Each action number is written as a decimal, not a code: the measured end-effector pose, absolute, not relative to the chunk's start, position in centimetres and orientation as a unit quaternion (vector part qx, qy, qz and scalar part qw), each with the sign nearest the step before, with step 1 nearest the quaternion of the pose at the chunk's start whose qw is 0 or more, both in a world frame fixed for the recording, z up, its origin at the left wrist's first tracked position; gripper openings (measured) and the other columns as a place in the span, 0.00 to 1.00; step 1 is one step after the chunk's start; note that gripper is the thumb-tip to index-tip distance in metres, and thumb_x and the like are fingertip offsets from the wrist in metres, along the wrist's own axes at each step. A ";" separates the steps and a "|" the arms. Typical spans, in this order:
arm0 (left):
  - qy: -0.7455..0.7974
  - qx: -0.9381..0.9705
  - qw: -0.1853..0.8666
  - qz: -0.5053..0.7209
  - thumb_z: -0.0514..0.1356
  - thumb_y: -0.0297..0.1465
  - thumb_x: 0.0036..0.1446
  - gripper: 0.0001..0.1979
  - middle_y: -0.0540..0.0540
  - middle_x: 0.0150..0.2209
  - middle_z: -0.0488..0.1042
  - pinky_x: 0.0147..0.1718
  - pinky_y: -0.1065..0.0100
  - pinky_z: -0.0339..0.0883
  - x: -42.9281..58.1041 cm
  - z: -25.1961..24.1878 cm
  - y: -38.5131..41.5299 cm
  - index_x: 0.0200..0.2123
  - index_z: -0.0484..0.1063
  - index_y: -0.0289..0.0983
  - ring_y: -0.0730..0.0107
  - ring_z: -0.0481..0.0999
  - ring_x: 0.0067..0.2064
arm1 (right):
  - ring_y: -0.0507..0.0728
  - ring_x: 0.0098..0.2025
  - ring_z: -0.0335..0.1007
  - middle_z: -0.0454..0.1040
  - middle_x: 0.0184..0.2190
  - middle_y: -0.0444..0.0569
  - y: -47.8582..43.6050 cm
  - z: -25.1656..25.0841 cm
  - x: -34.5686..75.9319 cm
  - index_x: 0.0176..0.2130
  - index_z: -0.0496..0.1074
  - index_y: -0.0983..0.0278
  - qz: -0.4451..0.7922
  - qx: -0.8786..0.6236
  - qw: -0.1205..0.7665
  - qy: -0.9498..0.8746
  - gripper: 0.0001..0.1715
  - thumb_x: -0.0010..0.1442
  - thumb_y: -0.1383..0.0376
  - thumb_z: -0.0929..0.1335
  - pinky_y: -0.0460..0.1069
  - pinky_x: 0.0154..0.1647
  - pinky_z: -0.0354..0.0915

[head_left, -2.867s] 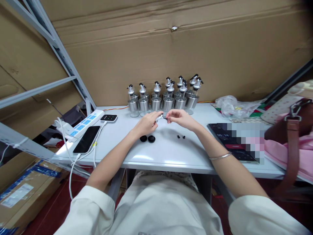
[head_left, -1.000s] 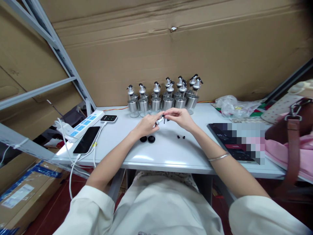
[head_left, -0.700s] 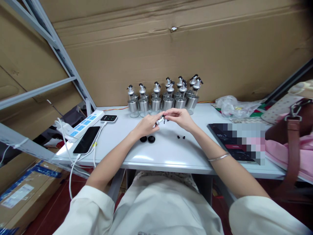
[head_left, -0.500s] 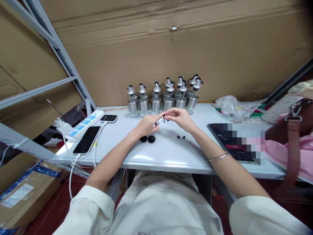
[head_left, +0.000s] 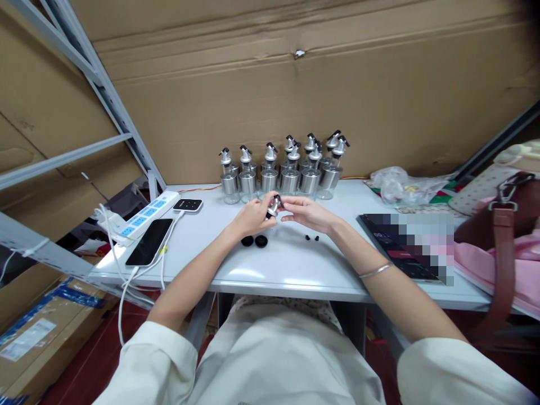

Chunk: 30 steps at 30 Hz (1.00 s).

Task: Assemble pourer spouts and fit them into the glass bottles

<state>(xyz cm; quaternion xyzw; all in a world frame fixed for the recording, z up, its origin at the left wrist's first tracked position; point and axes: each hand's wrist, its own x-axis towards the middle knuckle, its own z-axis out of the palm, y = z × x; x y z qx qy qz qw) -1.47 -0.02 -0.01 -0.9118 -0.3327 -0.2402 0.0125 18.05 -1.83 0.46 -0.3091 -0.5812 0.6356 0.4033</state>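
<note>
Over the middle of the table, my left hand (head_left: 254,216) is closed around a silver pour spout (head_left: 274,207) with a black flip lid at its top. My right hand (head_left: 309,212) has its thumb and forefinger at the black lid; its other fingers are loosely bent. Below my left hand lie two round black caps (head_left: 261,241). Two small black pieces (head_left: 312,238) rest on the table under my right hand. Behind both hands stand several glass-and-steel oil bottles (head_left: 269,181) with the same kind of spout.
On the left of the white table (head_left: 270,264) are a phone (head_left: 149,242), a small device (head_left: 188,206), a power strip (head_left: 152,214) and white cables. To the right lie a tablet (head_left: 396,247), a plastic bag (head_left: 400,185) and a brown-strapped bag (head_left: 504,247). Cardboard (head_left: 253,84) stands behind.
The pour spout has turned more upright in my left hand, so its black lid now points up. My right fingers have loosened from their tight pinch and lowered slightly.
</note>
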 end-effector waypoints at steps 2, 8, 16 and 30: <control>-0.340 -0.911 0.011 -0.233 0.53 0.29 0.51 0.28 0.45 0.35 0.76 0.40 0.63 0.67 -1.5 0.1 -0.1 0.57 0.54 0.31 0.61 0.75 0.34 | 0.52 0.38 0.69 0.75 0.37 0.48 -1.9 0.6 18.1 0.38 0.77 0.62 0.647 -0.299 0.399 -0.577 0.17 0.48 0.58 0.74 0.48 0.40 0.66; -0.331 -0.915 0.003 -0.229 0.54 0.29 0.51 0.27 0.44 0.37 0.76 0.43 0.62 0.66 -1.2 0.2 -0.5 0.56 0.55 0.33 0.60 0.75 0.36 | 0.51 0.33 0.68 0.75 0.32 0.46 -1.8 0.4 17.4 0.32 0.76 0.64 0.617 -0.308 0.417 -0.593 0.14 0.43 0.61 0.75 0.49 0.39 0.65; -0.320 -0.913 0.008 -0.255 0.54 0.27 0.51 0.27 0.47 0.37 0.76 0.46 0.63 0.65 -1.4 0.3 -0.1 0.56 0.55 0.35 0.65 0.75 0.34 | 0.53 0.38 0.70 0.76 0.36 0.48 -2.1 0.9 17.3 0.35 0.77 0.63 0.648 -0.293 0.436 -0.551 0.14 0.47 0.59 0.74 0.49 0.40 0.66; -0.312 -0.912 0.011 -0.265 0.55 0.27 0.49 0.30 0.42 0.45 0.75 0.44 0.63 0.66 -1.5 0.1 -0.2 0.57 0.56 0.35 0.61 0.75 0.40 | 0.51 0.33 0.70 0.77 0.32 0.45 -2.1 0.5 16.9 0.32 0.78 0.62 0.618 -0.298 0.454 -0.569 0.18 0.41 0.58 0.78 0.49 0.43 0.65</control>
